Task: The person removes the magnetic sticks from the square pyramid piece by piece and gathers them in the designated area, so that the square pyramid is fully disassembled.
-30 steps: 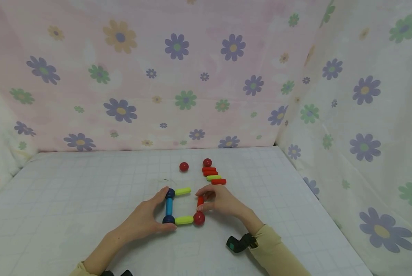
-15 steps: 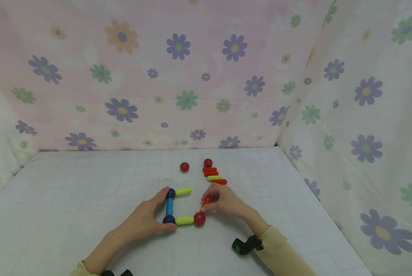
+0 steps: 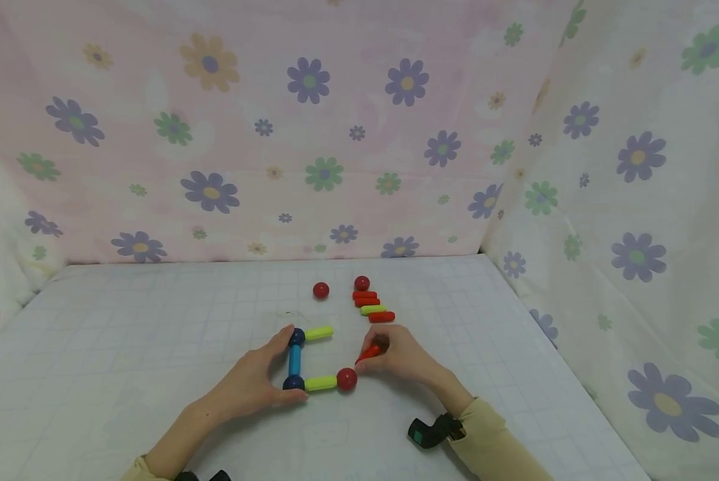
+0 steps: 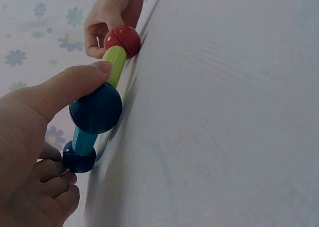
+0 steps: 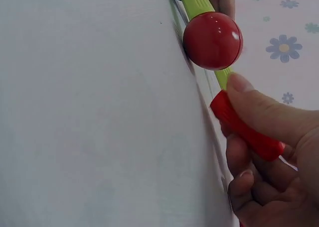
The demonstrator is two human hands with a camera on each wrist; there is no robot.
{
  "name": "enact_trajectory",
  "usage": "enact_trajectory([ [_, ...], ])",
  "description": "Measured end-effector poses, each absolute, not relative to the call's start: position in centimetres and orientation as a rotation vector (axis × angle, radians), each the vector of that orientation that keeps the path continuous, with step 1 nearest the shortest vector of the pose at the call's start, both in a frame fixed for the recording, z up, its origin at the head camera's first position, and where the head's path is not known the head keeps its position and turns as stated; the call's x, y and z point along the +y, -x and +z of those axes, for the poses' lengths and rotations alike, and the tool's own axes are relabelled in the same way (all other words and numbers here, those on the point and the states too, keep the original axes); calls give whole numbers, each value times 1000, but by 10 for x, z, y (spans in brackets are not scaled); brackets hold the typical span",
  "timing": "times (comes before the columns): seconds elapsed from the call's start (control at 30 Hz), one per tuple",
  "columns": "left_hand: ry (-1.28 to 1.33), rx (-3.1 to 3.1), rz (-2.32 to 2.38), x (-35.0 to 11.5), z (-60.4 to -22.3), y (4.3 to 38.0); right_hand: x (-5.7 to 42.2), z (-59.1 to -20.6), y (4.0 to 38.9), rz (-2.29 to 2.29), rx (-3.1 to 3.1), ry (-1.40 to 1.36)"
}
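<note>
My left hand (image 3: pixel 248 382) holds an open frame of magnetic sticks and balls, its thumb and fingers around the two dark blue balls (image 4: pixel 97 107) and the blue stick (image 3: pixel 295 361) joining them. A yellow-green stick (image 3: pixel 320 333) points right from the far blue ball. Another yellow-green stick (image 3: pixel 320 383) runs from the near blue ball to a red ball (image 3: pixel 347 379). Just right of that ball, my right hand (image 3: pixel 400 354) pinches a red stick (image 5: pixel 246 127) between thumb and fingers. In the right wrist view a gap shows between the stick's end and the red ball.
Beyond the right hand lie several loose sticks in a row, such as a red stick (image 3: pixel 381 316) and a yellow-green stick (image 3: pixel 373 310). Two loose red balls (image 3: pixel 321 290) sit farther back. Flowered cloth (image 3: pixel 251 133) hangs behind and beside the white table (image 3: pixel 125 321).
My right hand has moved right with the red stick, which has swung from pointing away from the red ball to a rightward slant, apart from the ball. The left hand stays in place.
</note>
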State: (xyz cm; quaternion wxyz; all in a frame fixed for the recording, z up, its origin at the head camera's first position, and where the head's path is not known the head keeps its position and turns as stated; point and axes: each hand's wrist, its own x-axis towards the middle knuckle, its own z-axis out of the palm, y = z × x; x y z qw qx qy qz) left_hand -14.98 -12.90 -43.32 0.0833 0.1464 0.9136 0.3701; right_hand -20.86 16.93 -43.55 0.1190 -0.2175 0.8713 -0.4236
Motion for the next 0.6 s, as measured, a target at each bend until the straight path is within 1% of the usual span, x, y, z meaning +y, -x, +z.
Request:
enact_trajectory([
  [0.6, -415, 2723, 1104, -129, -432, 149, 176, -428, 210, -1323, 2553, 588],
])
